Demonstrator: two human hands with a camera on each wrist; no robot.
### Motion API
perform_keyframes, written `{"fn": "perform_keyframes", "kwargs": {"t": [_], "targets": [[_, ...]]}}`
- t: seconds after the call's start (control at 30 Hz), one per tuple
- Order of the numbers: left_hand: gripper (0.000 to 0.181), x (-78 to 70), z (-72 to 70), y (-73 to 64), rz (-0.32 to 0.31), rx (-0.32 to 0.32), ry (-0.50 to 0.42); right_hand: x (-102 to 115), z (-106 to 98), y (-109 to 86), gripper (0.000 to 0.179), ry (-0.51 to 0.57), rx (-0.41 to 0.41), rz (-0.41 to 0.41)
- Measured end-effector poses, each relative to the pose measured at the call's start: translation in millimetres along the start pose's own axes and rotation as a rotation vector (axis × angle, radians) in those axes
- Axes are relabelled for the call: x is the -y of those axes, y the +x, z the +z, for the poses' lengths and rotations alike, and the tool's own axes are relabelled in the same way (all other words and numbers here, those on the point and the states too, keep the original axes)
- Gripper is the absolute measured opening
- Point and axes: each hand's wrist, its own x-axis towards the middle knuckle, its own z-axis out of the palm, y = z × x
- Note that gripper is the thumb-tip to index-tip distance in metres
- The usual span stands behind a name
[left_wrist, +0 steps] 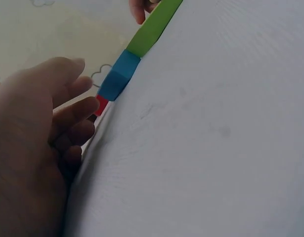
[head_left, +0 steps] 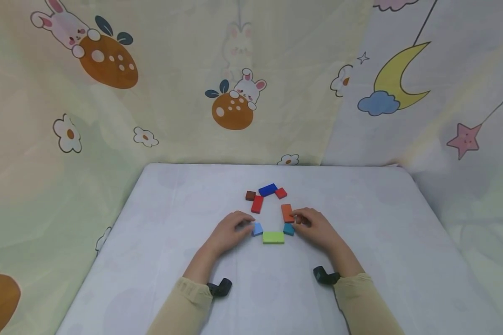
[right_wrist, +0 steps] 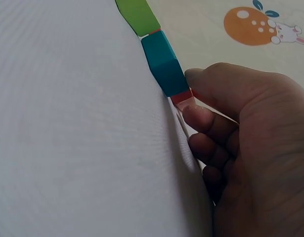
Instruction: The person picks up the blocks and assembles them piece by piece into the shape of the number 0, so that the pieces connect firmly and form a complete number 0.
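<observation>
Several colored blocks form a ring on the white cloth in the head view. My left hand (head_left: 232,230) rests at the left, its loosely bent fingertips right beside a light blue block (head_left: 257,229); its fingers hold nothing. Across the ring, my right hand (head_left: 316,227) has its fingertips against the right side of an orange block (head_left: 287,213). Its thumb lies at a teal block (head_left: 288,229), seen closer in the right wrist view, where the thumb tip meets the block's edge. A light green block (head_left: 273,237) bridges the light blue and teal ones at the front.
Farther back in the ring are a red block (head_left: 257,204), a small brown block (head_left: 250,195), a dark blue block (head_left: 268,190) and a small red block (head_left: 281,193). A gap separates the small red and orange blocks. Printed fabric hangs behind the table (head_left: 184,186).
</observation>
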Motion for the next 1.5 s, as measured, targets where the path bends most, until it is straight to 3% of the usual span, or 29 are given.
{"fn": "perform_keyframes", "kwargs": {"t": [0.27, 0.5, 0.77, 1.03, 1.5], "targets": [[0.037, 1.9, -14.3, 27.6, -0.111, 0.040, -0.034, 3.2, -1.8, -1.1, 0.037, 0.003, 0.007, 0.005], [0.051, 0.2, -19.3, 51.0, -0.119, 0.111, 0.035, 2.2, -0.9, -1.2, 0.037, 0.003, 0.003, 0.010], [0.066, -4.9, -24.9, 67.1, -0.119, 0.184, 0.125, 1.3, -1.2, -1.9, 0.037, -0.007, -0.004, -0.008], [0.067, -6.4, -29.6, 75.9, -0.146, 0.242, 0.158, 0.1, 0.2, -0.7, 0.037, -0.014, 0.002, -0.022], [0.060, -3.2, -28.5, 75.6, -0.101, 0.214, 0.160, 1.8, 0.6, -1.5, 0.037, -0.015, 0.007, -0.005]]}}
